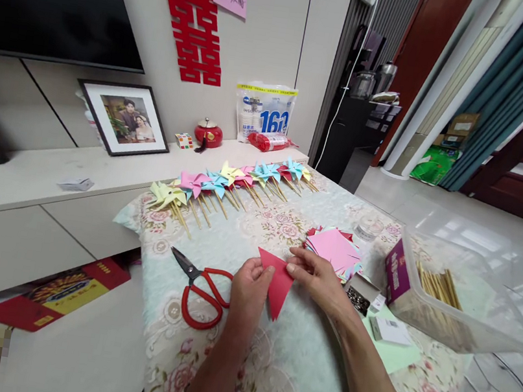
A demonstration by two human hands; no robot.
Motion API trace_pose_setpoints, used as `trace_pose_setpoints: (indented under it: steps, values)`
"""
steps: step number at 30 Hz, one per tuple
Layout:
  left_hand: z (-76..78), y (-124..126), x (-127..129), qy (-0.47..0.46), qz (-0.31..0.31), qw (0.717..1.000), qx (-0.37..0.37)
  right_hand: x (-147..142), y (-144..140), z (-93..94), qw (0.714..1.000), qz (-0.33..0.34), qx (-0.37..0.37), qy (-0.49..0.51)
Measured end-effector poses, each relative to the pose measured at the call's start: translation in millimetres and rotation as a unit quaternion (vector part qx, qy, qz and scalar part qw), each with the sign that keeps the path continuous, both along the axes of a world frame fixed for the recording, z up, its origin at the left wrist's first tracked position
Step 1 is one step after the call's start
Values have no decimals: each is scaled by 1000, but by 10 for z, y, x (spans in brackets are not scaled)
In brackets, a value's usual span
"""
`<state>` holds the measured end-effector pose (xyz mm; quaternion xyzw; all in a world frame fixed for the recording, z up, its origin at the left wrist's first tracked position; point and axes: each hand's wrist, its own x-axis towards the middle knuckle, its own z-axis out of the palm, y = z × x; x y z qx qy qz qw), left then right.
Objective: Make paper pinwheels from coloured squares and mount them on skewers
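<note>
A sheet of red paper (280, 288), folded into a triangle, is held between both hands just over the floral tablecloth. My left hand (250, 286) pinches its left side, thumb on top. At the upper right edge, my right hand (311, 274) grips the paper between thumb and fingers. Scissors with red handles (201, 290) lie open-bladed just left of my left hand. Beyond my right hand sits a stack of cut paper squares (335, 249), a pink one on top. Beside my right forearm is a small box of dark pins or fasteners (358, 298).
Finished paper pinwheels on sticks (217, 183) line the table's far side. At right, a clear plastic bin (459, 317) holds thin sticks (439, 285). A white box (389, 331) rests on green paper, and a tape roll (369, 226) lies behind. A cabinet (22, 186) stands left.
</note>
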<state>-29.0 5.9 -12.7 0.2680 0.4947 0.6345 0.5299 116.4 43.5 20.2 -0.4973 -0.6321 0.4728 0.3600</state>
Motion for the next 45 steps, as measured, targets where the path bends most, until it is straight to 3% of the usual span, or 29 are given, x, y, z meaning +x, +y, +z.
trace_pose_setpoints:
  steps: [13, 19, 23, 27, 36, 45]
  values:
    - [86, -24, -4, 4, -19, 1000, -12, -21, 1, -46, 1000, -8, 13, 4]
    - [30, 0, -29, -70, 34, 997, -15, 37, -20, 19, 991, 40, 125, 18]
    - [87, -15, -19, -103, 23, 994, -13, 51, -46, 40, 985, 95, 139, -27]
    - [164, -32, 0, -110, 3, 994, -24, 23, -27, 1, 983, 84, 161, -20]
    - [201, -83, 1, -70, -48, 996, -21, -11, -17, 10, 996, 19, 74, -42]
    - [70, 13, 34, 7, 8, 1000, 18, -30, -18, 10, 998, 12, 44, -47]
